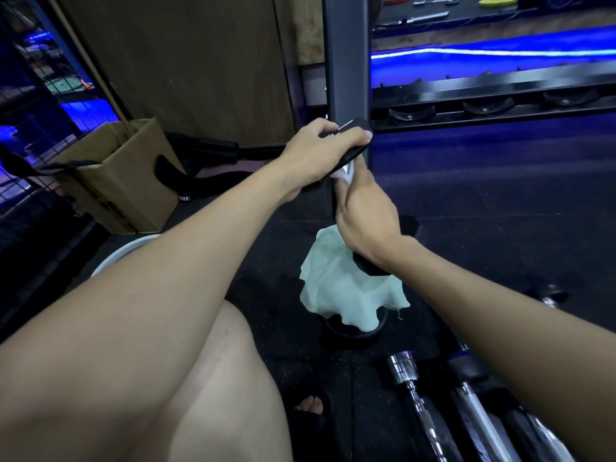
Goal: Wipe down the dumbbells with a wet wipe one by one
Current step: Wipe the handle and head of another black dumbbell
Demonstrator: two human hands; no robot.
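Black rubber fills the middle of the frame: we hold a dumbbell [350, 151] tilted there, our left hand [320, 151] curled over its upper head. Our right hand [363, 215] wraps the handle below, pinching a white wet wipe [343, 175] against it. A pale green cloth [346, 288] hangs beneath. At left stands a cardboard box [123, 175]; chrome bars [416, 391] lie at lower right.
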